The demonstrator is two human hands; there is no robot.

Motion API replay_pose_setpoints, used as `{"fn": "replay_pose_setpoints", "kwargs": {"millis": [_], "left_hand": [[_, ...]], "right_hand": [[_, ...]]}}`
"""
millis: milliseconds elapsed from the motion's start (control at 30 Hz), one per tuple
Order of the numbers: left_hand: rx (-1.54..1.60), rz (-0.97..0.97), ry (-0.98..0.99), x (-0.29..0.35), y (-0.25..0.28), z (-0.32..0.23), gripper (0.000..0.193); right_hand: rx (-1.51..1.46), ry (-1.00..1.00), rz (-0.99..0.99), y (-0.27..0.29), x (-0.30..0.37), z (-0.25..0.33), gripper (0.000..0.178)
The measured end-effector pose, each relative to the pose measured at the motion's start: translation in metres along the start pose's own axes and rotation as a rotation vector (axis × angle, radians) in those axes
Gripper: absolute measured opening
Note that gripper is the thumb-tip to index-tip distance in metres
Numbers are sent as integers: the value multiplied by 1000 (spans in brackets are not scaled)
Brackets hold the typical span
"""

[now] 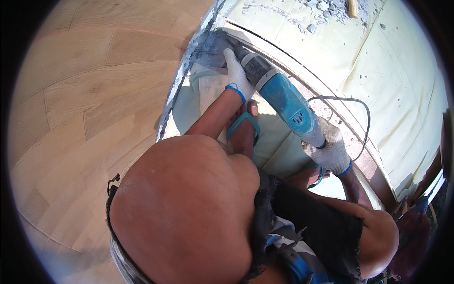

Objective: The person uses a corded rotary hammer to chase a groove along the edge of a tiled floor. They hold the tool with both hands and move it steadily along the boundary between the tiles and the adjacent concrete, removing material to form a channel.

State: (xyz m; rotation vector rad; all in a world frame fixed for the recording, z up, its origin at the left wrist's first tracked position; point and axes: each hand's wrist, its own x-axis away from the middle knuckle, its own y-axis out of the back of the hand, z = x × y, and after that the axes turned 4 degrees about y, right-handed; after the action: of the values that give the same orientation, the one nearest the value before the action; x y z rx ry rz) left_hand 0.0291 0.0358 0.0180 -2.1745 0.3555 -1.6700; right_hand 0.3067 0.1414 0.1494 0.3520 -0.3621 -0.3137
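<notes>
A teal rotary hammer (286, 97) with a dark grey front slants from upper left to lower right, its nose low in the corner beside the grey edge. My left hand (239, 75), in a white knit glove with a blue cuff, is closed at the front of the tool; its fingertips are partly hidden. Around the rear grip wraps my right hand (333, 149), gloved the same way. The bit's tip is hard to make out in the dusty grey corner (215, 49).
Wood-look tiles (94, 90) cover the left side. A long pale strip edge (326, 87) curves along the right of the tool. Grey rubble (324, 9) lies on the pale sheet (402, 80) beyond. A black cord (366, 113) loops beside my right hand. My sandalled foot (243, 128) stands beneath.
</notes>
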Motion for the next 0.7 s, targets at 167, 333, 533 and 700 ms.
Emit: {"fn": "replay_pose_setpoints", "kwargs": {"millis": [167,333,533,700], "left_hand": [[-34,44,-82,-18,11,8,75],[-73,2,-180,-33,25,12,71],[37,-20,-29,-41,31,-6,72],[52,-10,24,-42,28,-10,77]], "right_hand": [[-80,-120,50,-6,6,-8,36],[-173,-192,53,-9,-9,-4,32],[-114,-53,58,-15,-34,-14,32],[-116,-60,35,-15,-38,-12,33]]}}
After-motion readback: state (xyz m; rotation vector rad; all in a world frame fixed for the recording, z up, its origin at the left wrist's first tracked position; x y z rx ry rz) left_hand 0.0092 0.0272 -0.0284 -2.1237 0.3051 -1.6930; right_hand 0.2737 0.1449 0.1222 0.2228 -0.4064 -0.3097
